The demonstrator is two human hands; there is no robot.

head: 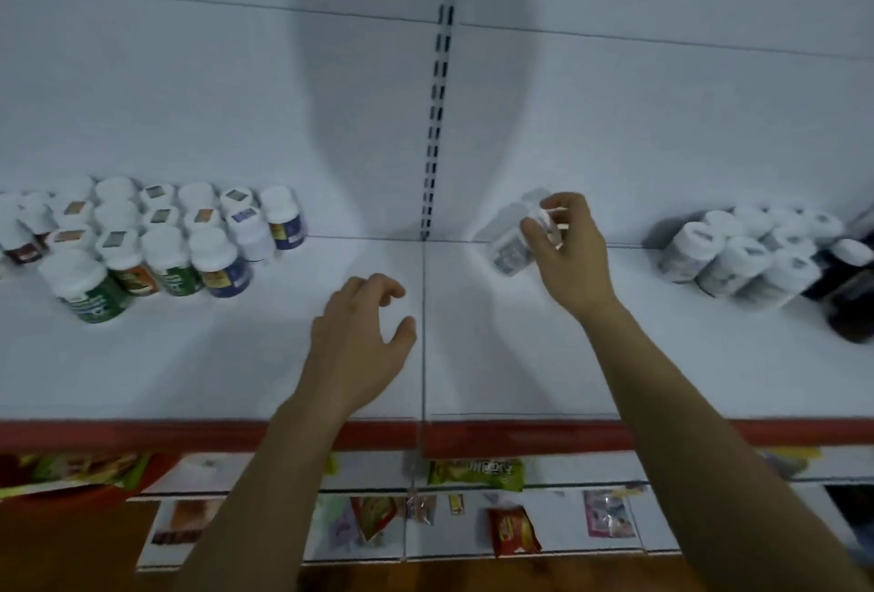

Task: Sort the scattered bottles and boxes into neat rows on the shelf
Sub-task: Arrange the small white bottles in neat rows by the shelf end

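Note:
My right hand [565, 251] grips a white bottle [511, 244] by its top, tilted, just above the white shelf [473, 355] near the back wall, right of the centre seam. My left hand [362, 336] hovers over the middle of the shelf with loosely curled fingers and holds nothing. At the left stands a group of white-capped bottles [156, 237] in rows, with green, orange and blue labels. A second group of white bottles [752, 256] stands at the right, with dark bottles [846, 289] beside them.
A slotted upright rail [437, 85] runs up the back wall at the centre. The shelf's red front edge [520, 435] crosses the view. Below it, lower shelves [473, 520] carry snack packets, and an orange-red basket [71, 482] sits lower left.

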